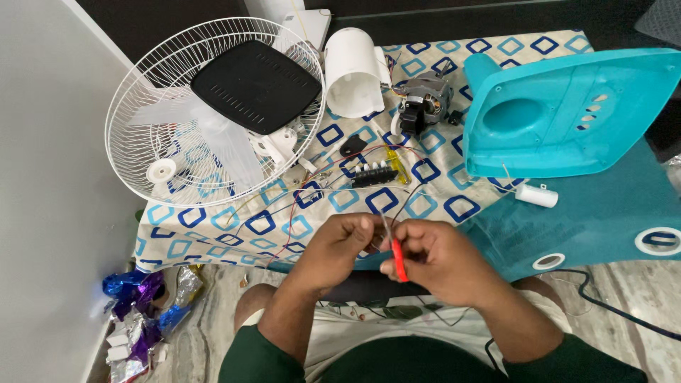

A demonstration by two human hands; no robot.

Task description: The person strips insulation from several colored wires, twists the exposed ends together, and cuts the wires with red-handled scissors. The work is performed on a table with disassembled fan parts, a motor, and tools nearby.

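Note:
My right hand (433, 259) grips a small red-handled cutter (399, 261) with its metal tip pointing up. Right beside it, my left hand (339, 245) pinches the end of a thin wire, fingers closed on it. Red, black and yellow wires (312, 195) run from my hands up across the patterned cloth (213, 230) to a black switch block (374, 174). A bare fan motor (424, 103) lies further back, between a white motor cover (352, 71) and a teal fan base (567, 113).
A white wire fan guard (124, 135) lies at the left, holding translucent blades and a flat black box (257, 85). A white capacitor (537, 195) rests on a teal panel (610, 220) at the right. Shiny foil wrappers (138, 312) litter the floor by the white wall.

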